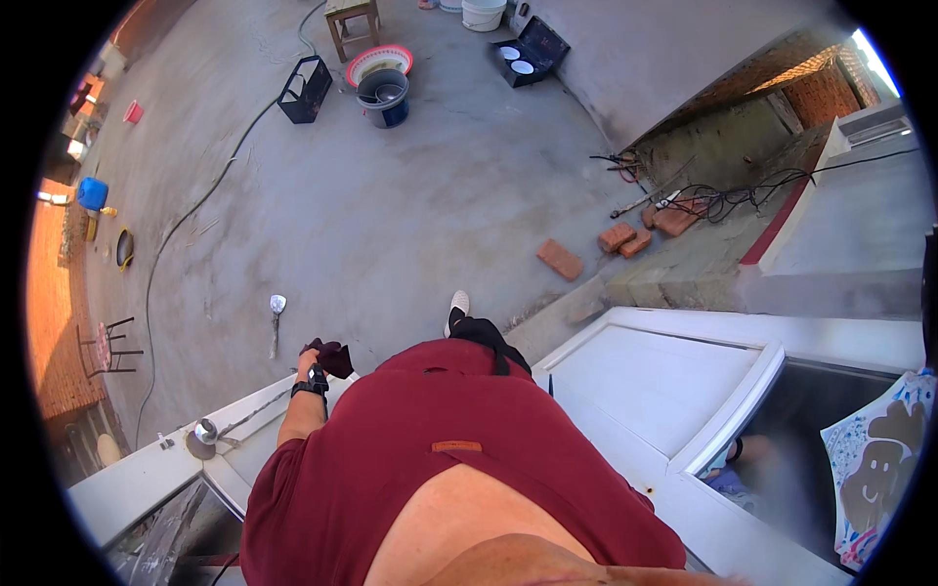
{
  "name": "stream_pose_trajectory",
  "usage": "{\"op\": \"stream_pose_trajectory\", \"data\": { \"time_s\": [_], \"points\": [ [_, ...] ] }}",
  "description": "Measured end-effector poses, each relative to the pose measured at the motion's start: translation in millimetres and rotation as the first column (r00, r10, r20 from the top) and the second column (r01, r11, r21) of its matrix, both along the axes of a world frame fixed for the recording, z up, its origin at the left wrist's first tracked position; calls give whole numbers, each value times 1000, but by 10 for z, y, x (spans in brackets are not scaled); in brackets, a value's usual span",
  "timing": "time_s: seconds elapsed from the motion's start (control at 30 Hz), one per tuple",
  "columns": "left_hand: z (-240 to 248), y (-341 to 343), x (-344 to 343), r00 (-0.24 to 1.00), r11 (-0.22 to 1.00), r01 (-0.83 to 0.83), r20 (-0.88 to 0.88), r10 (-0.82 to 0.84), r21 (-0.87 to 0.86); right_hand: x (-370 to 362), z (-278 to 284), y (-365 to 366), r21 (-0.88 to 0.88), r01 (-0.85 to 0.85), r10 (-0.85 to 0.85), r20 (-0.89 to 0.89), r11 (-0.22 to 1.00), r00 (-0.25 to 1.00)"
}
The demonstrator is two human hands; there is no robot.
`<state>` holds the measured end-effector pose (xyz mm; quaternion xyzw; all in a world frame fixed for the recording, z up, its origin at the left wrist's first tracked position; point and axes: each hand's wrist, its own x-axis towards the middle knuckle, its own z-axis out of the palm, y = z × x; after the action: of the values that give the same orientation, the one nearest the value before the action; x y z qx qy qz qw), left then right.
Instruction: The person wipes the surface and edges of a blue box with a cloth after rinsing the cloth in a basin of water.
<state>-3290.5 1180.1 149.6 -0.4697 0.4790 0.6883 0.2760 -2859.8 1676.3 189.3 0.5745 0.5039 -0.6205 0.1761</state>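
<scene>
My left hand point(312, 365) hangs at my side, a black watch on its wrist, and grips a dark maroon cloth point(335, 357). It is just above the edge of a white frame point(147, 477) that lies low on the left. A round metal fitting point(202, 436) sits on that frame, a little to the left of the hand. My maroon shirt point(459, 459) fills the lower middle and hides my right hand. One white shoe point(457, 304) shows ahead of me on the concrete floor.
A trowel point(277, 314) lies on the concrete near my left hand. A white panelled door point(669, 381) lies at right. Loose bricks point(559, 259) and tangled cables point(723, 200) are further right. A hose point(186, 223), black crate point(305, 90), bucket point(383, 98) and stool point(352, 20) are farther off.
</scene>
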Motion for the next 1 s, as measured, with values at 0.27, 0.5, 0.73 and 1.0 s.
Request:
{"op": "stream_pose_trajectory", "data": {
  "time_s": [0.27, 0.5, 0.73, 1.0],
  "points": [
    [-374, 1898, -1737, 656, 594, 655, -39, -754, -467, -477, -134, 488, 39, 75, -79, 100, 996, 992],
    [-1374, 2237, -2297, 737, 601, 630, 135, -662, -492, -1331, 17, 1190, 27, 24, -30, 224, 999, 974],
    [-1594, 1527, -2984, 985, 943, 143, 136, -106, -300, -3488, -282, 2201, 175, 20, -39, 104, 984, 994],
    [-1306, 2605, -5609, 992, 990, 90, 102, -79, -112, -6347, -303, 2476, -25, -261, 262, 8, 965, 965]
  ]
}}
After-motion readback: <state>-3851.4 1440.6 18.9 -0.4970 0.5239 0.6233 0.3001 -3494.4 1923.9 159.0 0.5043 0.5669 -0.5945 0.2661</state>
